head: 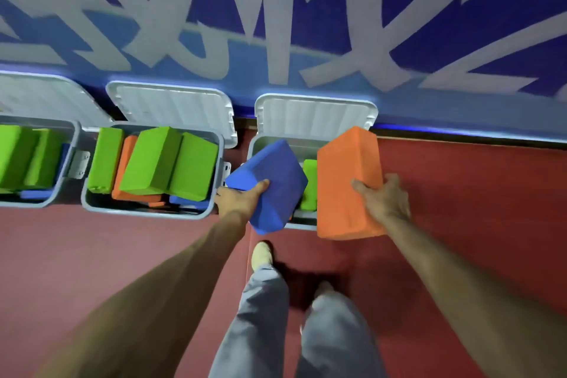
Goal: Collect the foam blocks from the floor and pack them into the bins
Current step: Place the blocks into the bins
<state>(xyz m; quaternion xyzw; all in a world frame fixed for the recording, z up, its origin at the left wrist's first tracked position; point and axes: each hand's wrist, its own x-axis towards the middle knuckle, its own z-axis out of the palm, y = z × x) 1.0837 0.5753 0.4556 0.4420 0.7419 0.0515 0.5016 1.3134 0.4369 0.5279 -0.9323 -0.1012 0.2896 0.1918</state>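
Over the rightmost bin [254, 147], at the floor's [460, 193] wall edge, hang a blue block [276, 175] and an orange block [343, 169]. The left hand [237, 201] holds blue and the right hand [385, 198] orange, fingers [363, 186] clamped round near edges. The foam looks light and squashy, so I'd grip it across a narrow side.

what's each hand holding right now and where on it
The left hand grips the blue foam block at its lower left edge; the right hand grips the orange foam block by its right side.
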